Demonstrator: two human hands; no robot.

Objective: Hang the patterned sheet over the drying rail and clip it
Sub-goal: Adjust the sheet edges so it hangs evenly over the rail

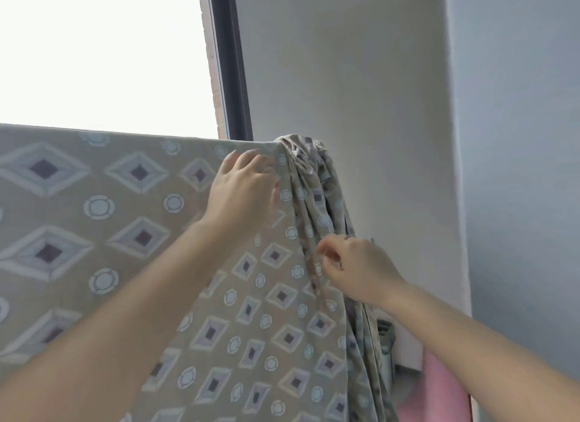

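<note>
The patterned sheet (103, 220), beige with diamonds and circles, hangs over a rail that it hides along its top edge. At the right end the cloth bunches into folds (309, 157) that drop down the wall. My left hand (243, 190) lies flat against the sheet just under the top edge, fingers spread. My right hand (354, 271) is lower, pinching a hanging fold between thumb and fingers. No clip can be seen.
A bright window (100, 54) with a dark frame (230, 60) is behind the sheet. A grey wall (361, 91) stands close on the right. Something pink (442, 387) hangs low at the right, beside a white block.
</note>
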